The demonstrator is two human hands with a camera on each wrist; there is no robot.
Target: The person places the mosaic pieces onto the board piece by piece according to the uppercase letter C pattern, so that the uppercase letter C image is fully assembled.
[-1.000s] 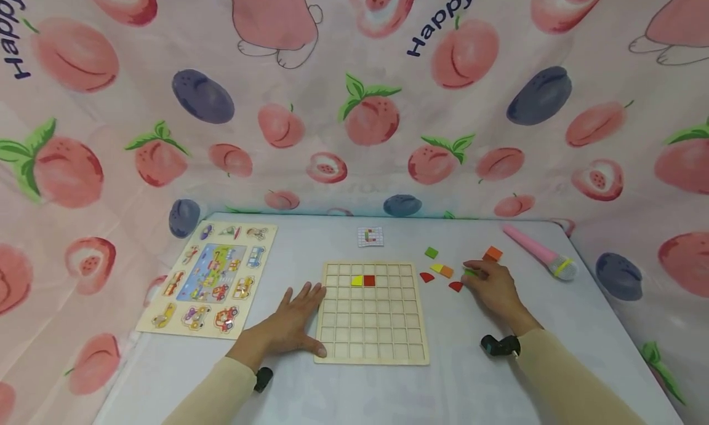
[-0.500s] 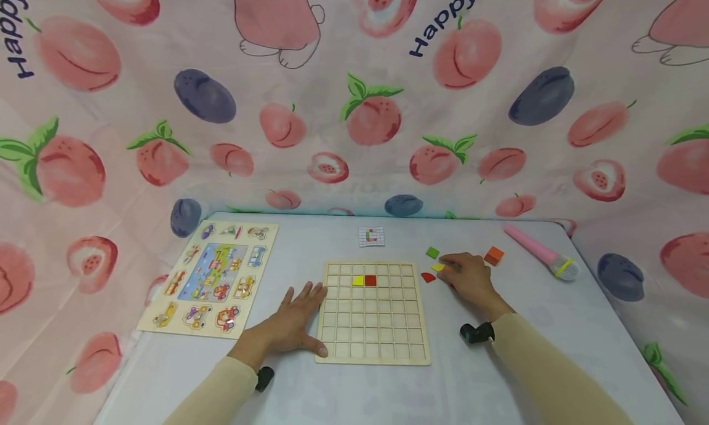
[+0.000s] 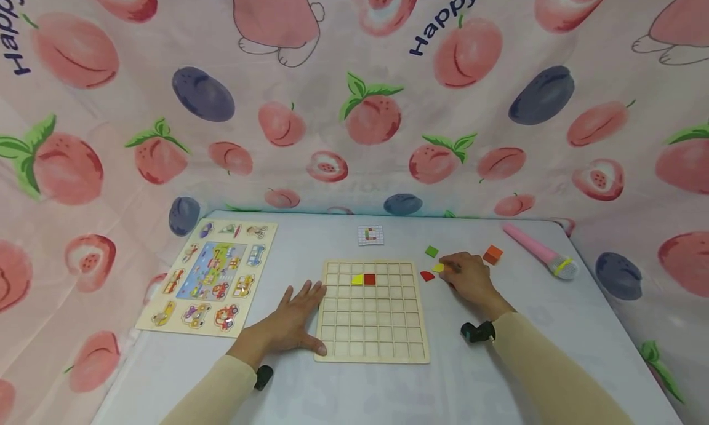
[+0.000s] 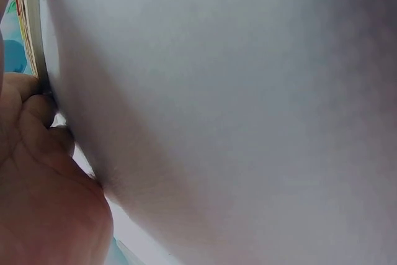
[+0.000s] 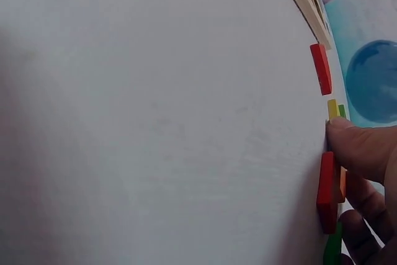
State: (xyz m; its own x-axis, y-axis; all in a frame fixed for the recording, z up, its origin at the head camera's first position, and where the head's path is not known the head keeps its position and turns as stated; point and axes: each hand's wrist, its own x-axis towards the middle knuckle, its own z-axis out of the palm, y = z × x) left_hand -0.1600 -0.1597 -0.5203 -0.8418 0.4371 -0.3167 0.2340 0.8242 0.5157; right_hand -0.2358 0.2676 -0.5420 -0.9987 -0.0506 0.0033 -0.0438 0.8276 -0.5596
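Observation:
A square wooden grid board [image 3: 372, 320] lies in front of me, with a yellow cut-corner tile [image 3: 357, 280] and a red tile [image 3: 369, 280] side by side in its second row. My left hand [image 3: 288, 322] rests at the board's left edge, fingers spread and thumb at the lower corner. Right of the board, my right hand [image 3: 469, 282] pinches a small yellow tile [image 3: 438, 267] between thumb and fingers, low at the table. Under that hand, the right wrist view shows a red piece [image 5: 326, 187], an orange piece [image 5: 342, 185] and a green piece [image 5: 333, 249].
A red wedge [image 3: 427, 276] and a green tile [image 3: 431, 251] lie near the right hand. Orange tiles [image 3: 493, 254] and a pink microphone [image 3: 540, 253] are farther right. A small pattern card [image 3: 370, 235] sits behind the board. On the left lies a picture puzzle [image 3: 207, 277].
My right hand has moved left from the green piece to the yellow tile, covering the pieces beneath it. Over the last half second it has barely shifted. The left hand stays in place.

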